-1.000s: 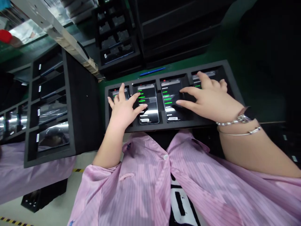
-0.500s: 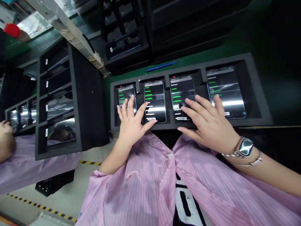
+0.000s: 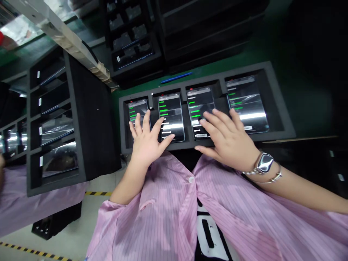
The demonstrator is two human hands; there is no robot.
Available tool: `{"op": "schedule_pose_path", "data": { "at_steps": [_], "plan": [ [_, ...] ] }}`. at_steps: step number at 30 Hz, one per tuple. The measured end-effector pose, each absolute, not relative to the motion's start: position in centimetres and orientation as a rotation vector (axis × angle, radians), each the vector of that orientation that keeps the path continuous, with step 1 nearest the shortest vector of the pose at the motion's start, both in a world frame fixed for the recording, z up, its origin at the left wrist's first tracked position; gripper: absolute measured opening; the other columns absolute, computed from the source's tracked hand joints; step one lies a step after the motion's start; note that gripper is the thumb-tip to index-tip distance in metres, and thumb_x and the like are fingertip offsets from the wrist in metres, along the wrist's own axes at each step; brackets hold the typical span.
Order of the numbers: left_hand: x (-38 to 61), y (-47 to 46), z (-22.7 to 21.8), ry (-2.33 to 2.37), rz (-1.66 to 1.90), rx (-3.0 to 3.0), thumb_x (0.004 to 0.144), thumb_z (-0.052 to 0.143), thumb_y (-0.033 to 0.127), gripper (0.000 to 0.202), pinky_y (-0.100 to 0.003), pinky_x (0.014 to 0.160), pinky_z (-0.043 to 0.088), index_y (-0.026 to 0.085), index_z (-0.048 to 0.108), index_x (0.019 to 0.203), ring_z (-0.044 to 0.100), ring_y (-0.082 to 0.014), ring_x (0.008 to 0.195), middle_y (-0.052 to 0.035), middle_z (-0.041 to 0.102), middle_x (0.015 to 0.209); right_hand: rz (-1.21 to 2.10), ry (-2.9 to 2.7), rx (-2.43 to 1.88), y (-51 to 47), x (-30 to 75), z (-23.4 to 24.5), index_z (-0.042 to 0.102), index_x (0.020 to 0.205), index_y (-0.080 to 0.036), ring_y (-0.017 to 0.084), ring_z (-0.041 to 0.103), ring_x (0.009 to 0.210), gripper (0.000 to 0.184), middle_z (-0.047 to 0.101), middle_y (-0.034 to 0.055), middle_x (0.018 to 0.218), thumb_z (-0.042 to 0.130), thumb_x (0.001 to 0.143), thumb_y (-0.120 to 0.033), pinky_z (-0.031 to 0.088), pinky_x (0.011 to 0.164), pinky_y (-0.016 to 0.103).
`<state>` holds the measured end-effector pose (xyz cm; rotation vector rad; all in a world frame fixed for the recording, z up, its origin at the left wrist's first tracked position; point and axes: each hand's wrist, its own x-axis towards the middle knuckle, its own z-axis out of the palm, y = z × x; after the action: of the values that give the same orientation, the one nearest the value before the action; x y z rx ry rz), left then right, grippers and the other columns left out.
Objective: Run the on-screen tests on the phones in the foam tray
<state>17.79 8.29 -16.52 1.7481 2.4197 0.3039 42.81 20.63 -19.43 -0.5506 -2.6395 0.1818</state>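
Foam tray: this black tray (image 3: 280, 105) lies across in front of the person, and I take it as the landmark for all places.
Four phones: each lies in its own compartment of the tray, screen up and lit, with some green lines of text. From the tray's left end come the first phone (image 3: 138, 107), the second phone (image 3: 174, 119), the third phone (image 3: 201, 105) and the fourth phone (image 3: 247, 103).
Left hand: the bare left hand (image 3: 148, 145) is spread wide and holds nothing. Its fingers are over the first phone and reach to the second, at the tray's near side. Whether the tips press the glass, I cannot tell.
Right hand: the right hand (image 3: 231, 145) is also without load, its fingers moderately spread over the third phone and the left edge of the fourth. The thumb is at the tray's near rim. A watch (image 3: 264, 162) is on this wrist.
Change: one second ago the right hand covered the fourth phone; now it is nearer the tray's front rim, and that screen is mostly uncovered. I judge that attention is now more on the lower lines.
Blue pen: the pen (image 3: 176, 78) lies just beyond the tray's far rim.
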Motion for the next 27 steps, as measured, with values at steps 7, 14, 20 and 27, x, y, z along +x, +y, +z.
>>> {"op": "schedule_pose_path", "data": {
  "at_steps": [7,14,20,27],
  "plan": [
    [17.4,7.6,-16.6,2.395,0.518,1.938,0.091,0.067,0.066,0.076,-0.074,0.127,0.014,0.027,0.05,0.154,0.015,-0.046,0.162,-0.0169,0.03,0.172,0.182,-2.667,-0.541,20.9,43.2,-19.1,0.045,0.152,-0.01,0.04,0.042,0.147,0.068,0.051,0.0196,0.153,0.047,0.106,-0.061,0.026,0.124,0.07],
    [17.2,6.7,-17.1,1.951,0.454,2.299,0.098,0.063,0.059,0.05,-0.064,0.133,0.013,0.025,0.068,0.134,0.065,-0.0304,0.131,-0.0084,0.071,0.138,0.075,-2.68,-0.443,20.9,43.4,-19.2,0.066,0.122,-0.013,0.035,0.061,0.12,0.046,0.066,0.0153,0.126,0.055,0.105,-0.055,0.036,0.119,0.065],
    [17.4,6.8,-17.2,1.993,0.425,2.258,0.097,0.063,0.061,0.049,-0.064,0.132,0.018,0.025,0.07,0.129,0.066,-0.0304,0.129,-0.0076,0.072,0.137,0.043,-2.674,-0.438,20.9,43.4,-19.4,0.068,0.121,-0.014,0.035,0.061,0.121,0.046,0.068,0.0145,0.126,0.058,0.103,-0.055,0.037,0.118,0.064],
    [17.4,6.7,-17.3,1.993,0.441,2.281,0.098,0.062,0.061,0.05,-0.06,0.131,0.022,0.023,0.07,0.13,0.066,-0.0297,0.129,-0.008,0.072,0.137,0.063,-2.653,-0.455,20.9,43.4,-19.4,0.069,0.12,-0.016,0.034,0.062,0.12,0.043,0.069,0.0131,0.125,0.06,0.102,-0.054,0.038,0.119,0.062]
  ]
}}
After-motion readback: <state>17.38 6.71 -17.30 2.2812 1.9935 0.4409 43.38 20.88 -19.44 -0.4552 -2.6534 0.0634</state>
